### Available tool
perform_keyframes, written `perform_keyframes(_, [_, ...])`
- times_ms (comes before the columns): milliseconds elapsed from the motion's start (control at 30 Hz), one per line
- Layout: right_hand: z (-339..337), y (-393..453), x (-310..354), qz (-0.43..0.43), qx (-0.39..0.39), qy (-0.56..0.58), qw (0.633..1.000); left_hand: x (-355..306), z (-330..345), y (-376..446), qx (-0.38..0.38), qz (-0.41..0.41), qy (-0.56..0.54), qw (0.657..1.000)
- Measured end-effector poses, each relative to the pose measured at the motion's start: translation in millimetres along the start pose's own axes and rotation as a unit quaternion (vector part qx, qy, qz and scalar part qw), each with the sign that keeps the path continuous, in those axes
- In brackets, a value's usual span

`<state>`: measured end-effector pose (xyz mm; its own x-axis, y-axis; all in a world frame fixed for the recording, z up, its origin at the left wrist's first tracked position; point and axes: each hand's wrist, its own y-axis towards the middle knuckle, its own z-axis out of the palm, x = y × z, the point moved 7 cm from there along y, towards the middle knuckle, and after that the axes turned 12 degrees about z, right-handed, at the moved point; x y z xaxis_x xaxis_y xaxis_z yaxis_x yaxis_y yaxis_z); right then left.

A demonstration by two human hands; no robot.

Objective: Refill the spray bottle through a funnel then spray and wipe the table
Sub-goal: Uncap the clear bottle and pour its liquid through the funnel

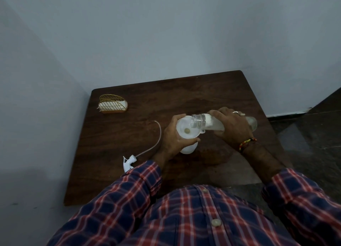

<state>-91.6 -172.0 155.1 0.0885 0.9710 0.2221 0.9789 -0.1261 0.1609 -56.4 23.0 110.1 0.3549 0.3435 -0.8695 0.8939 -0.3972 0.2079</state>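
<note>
a: the funnel (186,129) sits on the spray bottle (188,148) at frame centre, left hand (173,136) wrapped round both.
b: right hand (230,125) grips the tipped clear bottle (206,121); its mouth overhangs the rim, so a wobble could spill onto the table (184,92).

bare table (193,94) behind both hands, napkin holder (113,104) far-left, sprayer head (129,161) near-left edge
</note>
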Motion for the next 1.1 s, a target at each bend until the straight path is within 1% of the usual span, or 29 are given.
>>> perform_keyframes(867, [-5.3, 1.0, 3.3, -0.017, -0.024, -0.01, 1.0, 3.8, -1.2, 0.3, -0.009, 0.005, -0.001, 1.0])
perform_keyframes(1100, [-5.7, 0.2, 3.7, -0.013, -0.02, -0.013, 1.0, 4.5, -1.4, -0.4, -0.002, 0.0, 0.008, 1.0])
